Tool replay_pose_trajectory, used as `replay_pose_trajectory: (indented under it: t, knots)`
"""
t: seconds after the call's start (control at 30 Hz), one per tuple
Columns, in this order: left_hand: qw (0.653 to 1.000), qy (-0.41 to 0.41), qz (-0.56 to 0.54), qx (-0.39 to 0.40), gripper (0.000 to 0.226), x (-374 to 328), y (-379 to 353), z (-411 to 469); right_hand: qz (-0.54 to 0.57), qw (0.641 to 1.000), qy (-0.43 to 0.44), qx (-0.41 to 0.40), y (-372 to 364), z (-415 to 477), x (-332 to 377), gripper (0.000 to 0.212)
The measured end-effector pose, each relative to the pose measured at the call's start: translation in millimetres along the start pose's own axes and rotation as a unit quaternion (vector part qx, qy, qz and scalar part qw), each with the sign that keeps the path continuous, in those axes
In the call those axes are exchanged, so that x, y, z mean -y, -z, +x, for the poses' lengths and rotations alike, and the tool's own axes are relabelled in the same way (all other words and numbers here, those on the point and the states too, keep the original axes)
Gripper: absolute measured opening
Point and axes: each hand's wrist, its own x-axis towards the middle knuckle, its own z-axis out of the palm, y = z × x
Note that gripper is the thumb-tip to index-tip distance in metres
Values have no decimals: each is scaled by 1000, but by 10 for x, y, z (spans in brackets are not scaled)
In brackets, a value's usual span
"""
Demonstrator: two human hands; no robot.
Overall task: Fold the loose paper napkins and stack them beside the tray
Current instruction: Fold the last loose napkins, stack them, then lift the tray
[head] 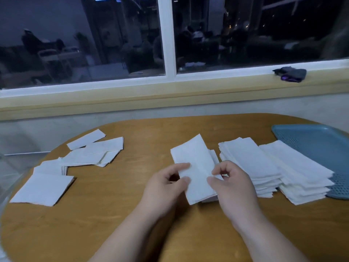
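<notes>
A white paper napkin [194,163], folded lengthwise, is held just above the wooden table [113,214] at its middle. My left hand [166,186] pinches its left edge between thumb and fingers. My right hand [230,184] pinches its right edge. Two stacks of folded napkins lie to the right: one stack [251,163] beside my right hand, another stack [298,174] overlapping the edge of the blue tray [321,140]. Loose napkins [94,152] lie scattered at the left, with a larger square napkin [42,189] nearest the left edge.
The table is rounded and ends close to the wall under a window. A dark cloth [290,73] lies on the window sill at the right. A glass surface shows at the far left, past the table edge.
</notes>
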Motion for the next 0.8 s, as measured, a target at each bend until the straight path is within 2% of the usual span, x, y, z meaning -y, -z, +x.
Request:
replay_pose_trajectory:
  t: [0.13,0.23,0.37,0.5,0.67,0.8]
  knots:
    - [999,42,0,-8,26,-31,-237,222,-84,996,12,-9,88,87,-46,24]
    - [999,29,45,-4,28,-36,-356,352,-156,987,39,5,132,54,-80,30]
    - [990,9,137,33,30,-5,-459,429,-223,973,54,16,155,-58,-152,24]
    - [968,-56,243,29,30,135,-484,483,-241,969,41,25,162,-170,-142,16]
    - [968,-82,236,5,32,136,-307,417,-235,968,62,62,91,-269,-81,10]
    - [972,-84,221,-18,21,256,105,306,-222,964,100,104,-112,-284,-28,7]
